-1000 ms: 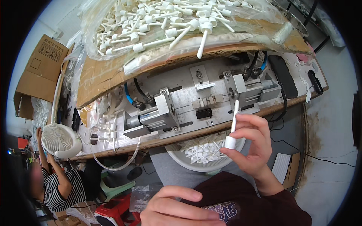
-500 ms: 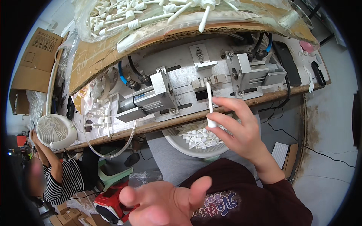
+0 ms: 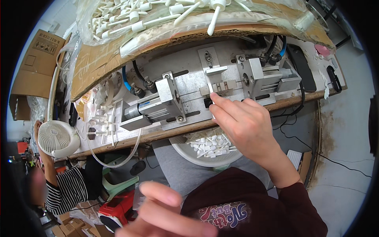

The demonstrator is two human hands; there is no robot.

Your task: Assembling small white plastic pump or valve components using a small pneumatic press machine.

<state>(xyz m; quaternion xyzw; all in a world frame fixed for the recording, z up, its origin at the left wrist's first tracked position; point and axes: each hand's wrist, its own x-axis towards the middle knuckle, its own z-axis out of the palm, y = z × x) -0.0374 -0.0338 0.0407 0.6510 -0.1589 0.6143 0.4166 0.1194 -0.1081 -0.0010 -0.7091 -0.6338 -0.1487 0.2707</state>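
Observation:
My right hand [image 3: 245,123] pinches a white capped plastic stick [image 3: 210,83] between thumb and fingers, its lower part mostly hidden by the fingers. The stick's tip end reaches over a small metal holding block [image 3: 223,87] at the middle of a metal fixture [image 3: 189,112]. Whether it touches the block I cannot tell. Low in front of my body is my left hand [image 3: 167,211], fingers apart and nothing visible in it, partly cut off by the lower edge.
Metal cylinder units [image 3: 152,106] flank the block. A cardboard sheet [image 3: 102,63] piled with white capped sticks [image 3: 138,25] overhangs the fixture. In my lap sits a round basin [image 3: 185,156] of white parts. A fan [image 3: 59,138] and another person's striped sleeve [image 3: 73,189] are at left.
My right hand has moved forward and slightly left, bringing the stick to the fixture's block. My left hand has turned and shifted, its fingers still apart.

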